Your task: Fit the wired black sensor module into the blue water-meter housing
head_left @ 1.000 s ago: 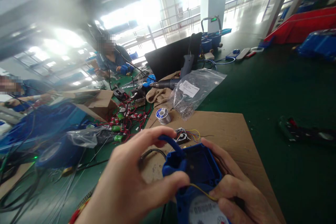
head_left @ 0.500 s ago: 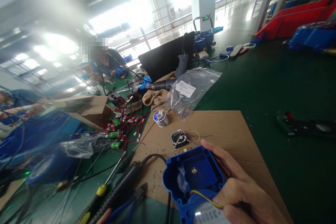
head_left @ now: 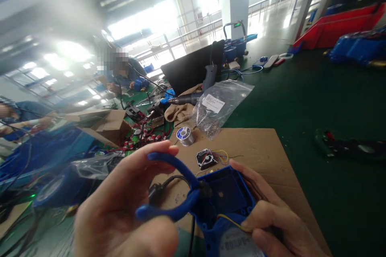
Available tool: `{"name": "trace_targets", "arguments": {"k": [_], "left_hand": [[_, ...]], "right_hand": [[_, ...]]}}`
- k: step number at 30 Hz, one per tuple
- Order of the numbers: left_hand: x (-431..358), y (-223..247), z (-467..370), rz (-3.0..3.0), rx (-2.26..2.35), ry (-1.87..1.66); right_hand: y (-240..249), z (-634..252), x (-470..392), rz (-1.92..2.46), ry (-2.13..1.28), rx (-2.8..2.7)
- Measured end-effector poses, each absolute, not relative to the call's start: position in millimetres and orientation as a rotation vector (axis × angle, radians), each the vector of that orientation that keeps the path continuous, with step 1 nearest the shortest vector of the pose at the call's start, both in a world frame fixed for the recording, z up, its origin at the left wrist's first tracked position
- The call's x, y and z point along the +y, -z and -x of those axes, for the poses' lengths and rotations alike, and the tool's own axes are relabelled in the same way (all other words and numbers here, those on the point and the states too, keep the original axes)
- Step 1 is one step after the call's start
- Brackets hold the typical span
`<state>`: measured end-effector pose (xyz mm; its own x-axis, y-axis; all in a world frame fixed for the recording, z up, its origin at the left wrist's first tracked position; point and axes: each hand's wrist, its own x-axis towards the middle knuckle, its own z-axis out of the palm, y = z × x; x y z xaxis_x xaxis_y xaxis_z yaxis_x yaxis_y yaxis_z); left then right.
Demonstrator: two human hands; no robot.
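Observation:
My left hand (head_left: 126, 213) grips blue-handled pliers (head_left: 171, 186), their jaws reaching into the open blue plastic meter housing (head_left: 229, 204). My right hand (head_left: 271, 217) steadies that housing from the right side, thumb over a yellow wire (head_left: 232, 220) by the meter's dial face (head_left: 238, 243). The housing rests on a cardboard sheet (head_left: 265, 148). A small black circuit module with coloured wires (head_left: 206, 158) lies just beyond the housing.
A solder spool (head_left: 184, 134), a clear plastic bag (head_left: 218, 106) and an electric screwdriver (head_left: 196, 92) lie further back. Red-wired components (head_left: 144, 134) and a cardboard box (head_left: 107, 122) sit left. Other people work at the far left on the green mat (head_left: 316, 100).
My left hand went out of view half a second ago and has come back holding the blue pliers at the housing. The soldering iron and yellow screwdriver on the left are now hidden behind it.

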<state>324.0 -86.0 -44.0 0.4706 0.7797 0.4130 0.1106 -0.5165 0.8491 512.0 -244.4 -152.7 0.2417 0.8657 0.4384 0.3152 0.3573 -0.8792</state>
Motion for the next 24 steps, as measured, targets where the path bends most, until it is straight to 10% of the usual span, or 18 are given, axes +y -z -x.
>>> {"name": "trace_targets", "arguments": {"k": [24], "left_hand": [[-97, 61, -369, -1.999, 0.719, -0.632]], "right_hand": [[154, -510, -243, 1.120, -0.604, -1.318]]}}
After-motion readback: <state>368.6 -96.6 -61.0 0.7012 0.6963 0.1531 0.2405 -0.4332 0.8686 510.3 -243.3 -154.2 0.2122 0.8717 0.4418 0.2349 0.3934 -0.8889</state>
